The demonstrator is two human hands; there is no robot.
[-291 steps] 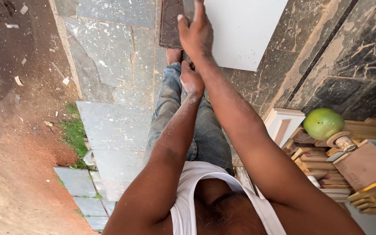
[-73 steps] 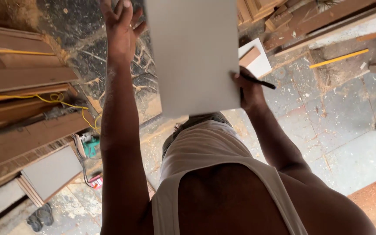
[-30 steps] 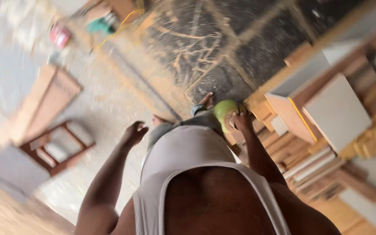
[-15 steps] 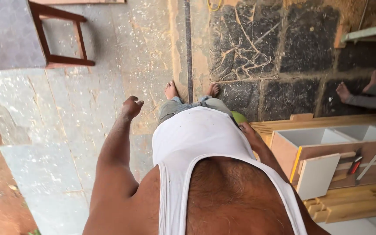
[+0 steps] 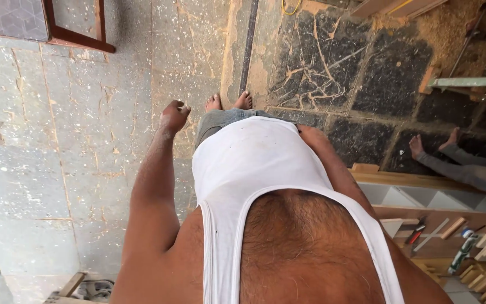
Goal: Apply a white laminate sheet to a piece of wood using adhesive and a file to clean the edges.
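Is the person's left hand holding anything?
No, the left hand hangs loosely curled and empty above the stone floor.

Stone-slab floor (image 5: 74,141) — scattered sawdust (image 5: 451,34)

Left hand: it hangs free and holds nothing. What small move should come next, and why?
Probably turn toward the wooden shelf on the right: the left hand is loosely curled and empty, the right hand is mostly hidden at the hip, and the tools lie nearest it.
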